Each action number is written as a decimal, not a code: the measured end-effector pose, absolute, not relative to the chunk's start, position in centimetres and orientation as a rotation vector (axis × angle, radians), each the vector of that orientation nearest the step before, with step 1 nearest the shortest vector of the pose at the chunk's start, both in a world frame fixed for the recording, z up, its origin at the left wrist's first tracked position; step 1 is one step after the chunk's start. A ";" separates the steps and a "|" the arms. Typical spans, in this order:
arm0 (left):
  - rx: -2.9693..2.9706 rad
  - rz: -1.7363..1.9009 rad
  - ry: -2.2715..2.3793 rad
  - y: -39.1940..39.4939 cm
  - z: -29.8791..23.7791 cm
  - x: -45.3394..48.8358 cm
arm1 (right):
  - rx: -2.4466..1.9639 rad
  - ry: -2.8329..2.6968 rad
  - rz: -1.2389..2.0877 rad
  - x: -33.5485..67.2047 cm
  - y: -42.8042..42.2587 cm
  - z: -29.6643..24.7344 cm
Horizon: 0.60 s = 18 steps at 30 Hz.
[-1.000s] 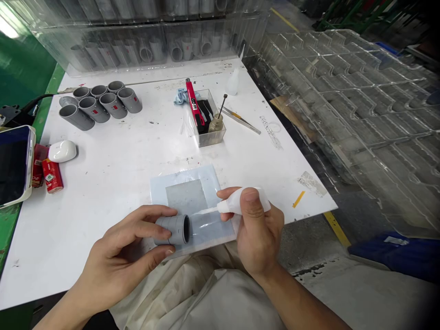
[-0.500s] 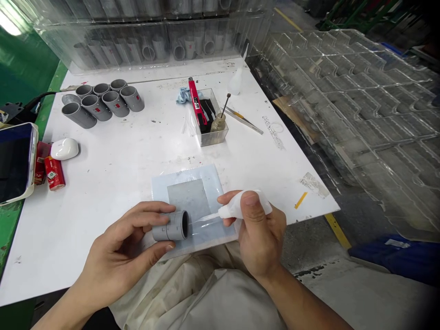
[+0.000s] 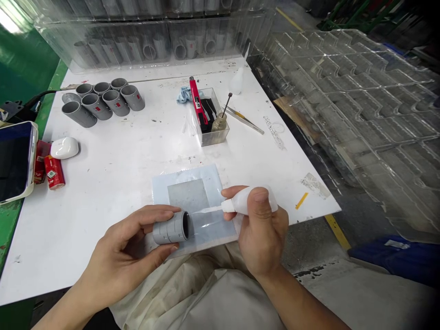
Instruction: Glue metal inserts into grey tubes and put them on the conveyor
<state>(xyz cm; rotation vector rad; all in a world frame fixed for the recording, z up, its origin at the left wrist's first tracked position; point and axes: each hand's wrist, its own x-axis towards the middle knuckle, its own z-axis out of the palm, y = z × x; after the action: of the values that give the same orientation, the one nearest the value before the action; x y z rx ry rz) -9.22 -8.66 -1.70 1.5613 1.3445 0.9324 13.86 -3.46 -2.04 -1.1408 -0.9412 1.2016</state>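
My left hand (image 3: 127,254) is closed around a short grey plastic tube (image 3: 170,228), thumb below and fingers above. The tube lies on its side in the grip, its open end turned right. In my right hand (image 3: 263,229) is a white squeeze bottle (image 3: 242,201) with a long thin nozzle, held between thumb and fingers. The nozzle points left, its tip close to the rim of the tube; whether they touch I cannot tell. Beneath both lies a pale blue pad (image 3: 215,183) with a grey sheet (image 3: 187,193) on it, at the table's front edge.
Several grey tubes (image 3: 117,103) stand at the back left. A clear box (image 3: 215,139) holds a red cutter (image 3: 197,103) and a small jar (image 3: 219,123); tweezers (image 3: 245,122) lie beside it. A second squeeze bottle (image 3: 236,82) stands behind. Clear trays (image 3: 360,96) are stacked at right.
The squeeze bottle has moved slightly up and its nozzle has levelled towards the tube's upper rim. My left hand has turned the tube a little about its axis.
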 end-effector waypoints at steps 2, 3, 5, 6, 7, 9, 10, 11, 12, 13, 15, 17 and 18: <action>1.570 0.934 1.324 -8.6 -1.8 -9.4 | -1.159 -0.956 1.197 13.9 -3.5 -2.0; 1.573 0.936 1.318 -8.6 -1.8 -9.4 | -1.163 -0.965 1.194 13.9 -3.5 -2.0; 1.569 0.942 1.313 -8.5 -1.8 -9.3 | -1.167 -0.983 1.188 13.9 -3.5 -2.0; 1.562 0.946 1.314 -8.5 -1.8 -9.2 | -1.171 -0.990 1.186 13.9 -3.5 -2.1; 1.546 0.953 1.319 -8.5 -1.8 -9.1 | -1.177 -0.995 1.187 13.9 -3.5 -2.1; 1.496 0.972 1.344 -8.7 -1.6 -8.7 | -1.191 -1.005 1.188 13.8 -3.5 -2.1; 1.470 0.983 1.358 -8.7 -1.5 -8.6 | -1.197 -1.008 1.188 13.8 -3.5 -2.1; 1.446 0.992 1.370 -8.8 -1.3 -8.5 | -1.201 -1.011 1.189 13.8 -3.5 -2.1; 1.428 0.997 1.379 -8.8 -1.3 -8.4 | -1.201 -1.014 1.187 13.9 -3.6 -2.1; 1.423 0.996 1.384 -8.9 -1.2 -8.3 | -1.199 -1.016 1.187 13.9 -3.6 -2.1; 1.434 0.990 1.395 -8.8 -1.2 -8.4 | -1.188 -1.027 1.192 14.1 -3.7 -2.1; 1.480 0.974 1.381 -8.8 -1.4 -8.7 | -1.172 -1.041 1.199 14.2 -3.7 -2.1; 1.504 0.967 1.370 -8.7 -1.5 -8.8 | -1.167 -1.044 1.200 14.2 -3.7 -2.1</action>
<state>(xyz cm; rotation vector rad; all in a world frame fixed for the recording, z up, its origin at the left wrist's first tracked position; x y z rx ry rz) -8.82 -8.69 -1.55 1.5042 1.3697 0.9667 14.21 -3.74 -2.09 -1.1666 -1.0444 1.2001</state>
